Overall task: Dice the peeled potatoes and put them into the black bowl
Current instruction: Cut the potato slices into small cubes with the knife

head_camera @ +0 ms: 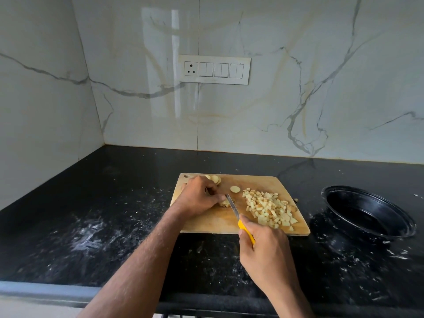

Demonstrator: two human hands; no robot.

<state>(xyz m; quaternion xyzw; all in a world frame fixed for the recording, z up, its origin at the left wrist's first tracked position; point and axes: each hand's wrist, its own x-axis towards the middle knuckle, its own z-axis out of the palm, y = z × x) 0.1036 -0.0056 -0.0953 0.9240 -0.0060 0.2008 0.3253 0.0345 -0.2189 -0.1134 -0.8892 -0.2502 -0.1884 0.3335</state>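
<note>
A black stone counter [91, 226] carries a wooden cutting board [218, 222]. Right of the board, apart from it, sits the black bowl [367, 214]. On the board's right half lies a heap of diced potato [268, 208]; round slices [235, 189] lie near its far edge. The left hand [199, 196] curls over a potato piece [224, 203] at the board's left-centre. The right hand [263, 246], at the board's near edge, grips a yellow-handled knife [238, 216], blade against that piece.
</note>
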